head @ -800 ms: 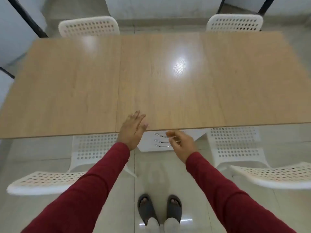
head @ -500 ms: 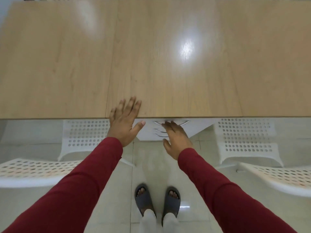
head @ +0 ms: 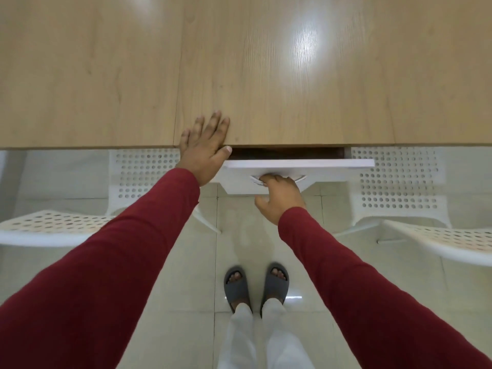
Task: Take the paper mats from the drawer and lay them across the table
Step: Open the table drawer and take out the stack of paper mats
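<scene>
— Progress? White-fronted drawer (head: 298,164) under the pale wood-grain table (head: 266,75) open a crack; right hand (head: 279,199) curled on its curved metal handle (head: 257,180).

— Left hand (head: 203,153) flat on table edge, fingers spread. Paper mats unseen, presumably inside. Retrieval and laying all left.

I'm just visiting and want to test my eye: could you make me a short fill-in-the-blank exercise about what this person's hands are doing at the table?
1. The left hand lies flat on the edge of the wooden ____.
2. The right hand has its grip on the metal handle of the white ____.
3. That drawer front is pulled only slightly ____.
4. Both sleeves are dark ____.

Missing words: table; drawer; open; red
</scene>
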